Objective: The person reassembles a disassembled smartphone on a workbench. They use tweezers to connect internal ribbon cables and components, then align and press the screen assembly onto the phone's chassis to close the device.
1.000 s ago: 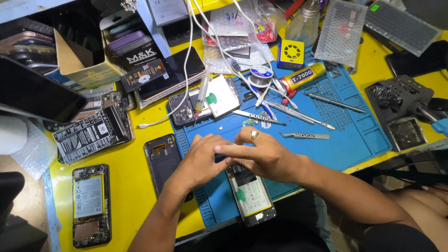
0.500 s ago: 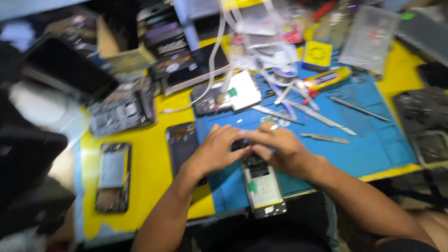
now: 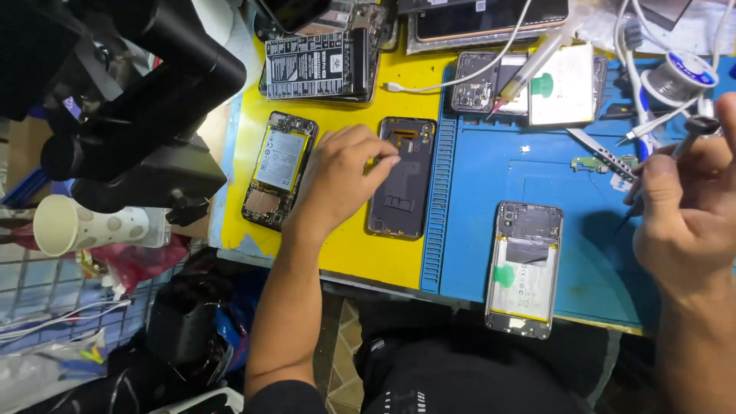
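My left hand [image 3: 341,180] rests with its fingertips on the top edge of a dark phone back housing [image 3: 402,180], which lies flat on the yellow bench top [image 3: 345,249], just left of the blue work mat [image 3: 491,169]. The fingers are curled loosely over the housing's upper corner, pressing it rather than pinching; nothing is enclosed in the hand. My right hand [image 3: 686,211] is raised at the right edge of the view, closed around a slim dark-handled tool [image 3: 686,134], probably a precision screwdriver, whose tip I cannot make out.

I judge the housing to be light, thin and somewhat flexible, with a smooth shell that would slide easily on the bench. I would take it by its long edges, away from the small gold flex parts near its top, which look fragile.

Left of my left hand lies an opened phone [image 3: 277,169] with its battery exposed. On the mat, nearer to me, sits another opened phone [image 3: 525,268] with a white battery and a green tab. Farther off are tweezers [image 3: 602,153], a solder spool [image 3: 675,77], and a black microscope [image 3: 130,115] at the left.
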